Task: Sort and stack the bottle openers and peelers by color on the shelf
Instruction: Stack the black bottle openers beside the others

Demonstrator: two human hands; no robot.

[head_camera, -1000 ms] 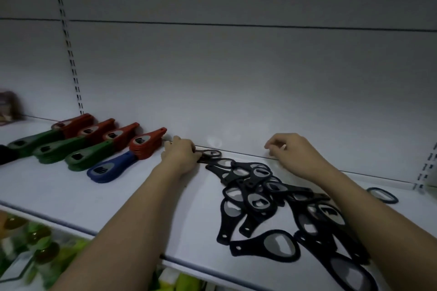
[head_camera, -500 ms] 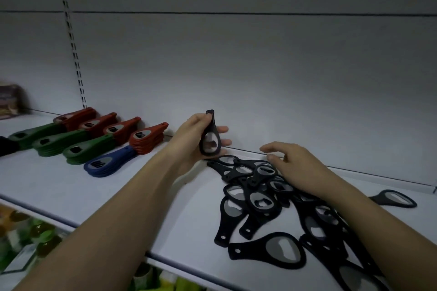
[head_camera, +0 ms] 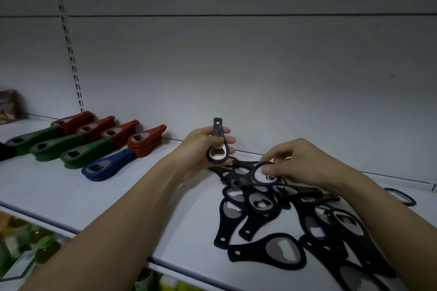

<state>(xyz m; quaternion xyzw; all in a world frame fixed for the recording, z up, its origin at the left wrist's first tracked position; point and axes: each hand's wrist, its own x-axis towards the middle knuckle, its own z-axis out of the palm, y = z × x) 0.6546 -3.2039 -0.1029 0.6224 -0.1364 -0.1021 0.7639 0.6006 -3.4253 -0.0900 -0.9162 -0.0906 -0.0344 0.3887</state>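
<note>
A black bottle opener [head_camera: 218, 143] stands upright in a person's left hand [head_camera: 203, 151], fingers curled round its handle, metal head down, above the white shelf [head_camera: 59, 186]. The right hand [head_camera: 298, 162] pinches the ring of a second black opener [head_camera: 260, 173] at the far edge of a loose black pile [head_camera: 290, 215], whose near-right part is cut off by the forearm and the frame edge. To the left lie stacked red openers [head_camera: 145, 140], green openers [head_camera: 82, 155] and blue openers [head_camera: 107, 166]. At far left a dark item is cropped and unclear.
</note>
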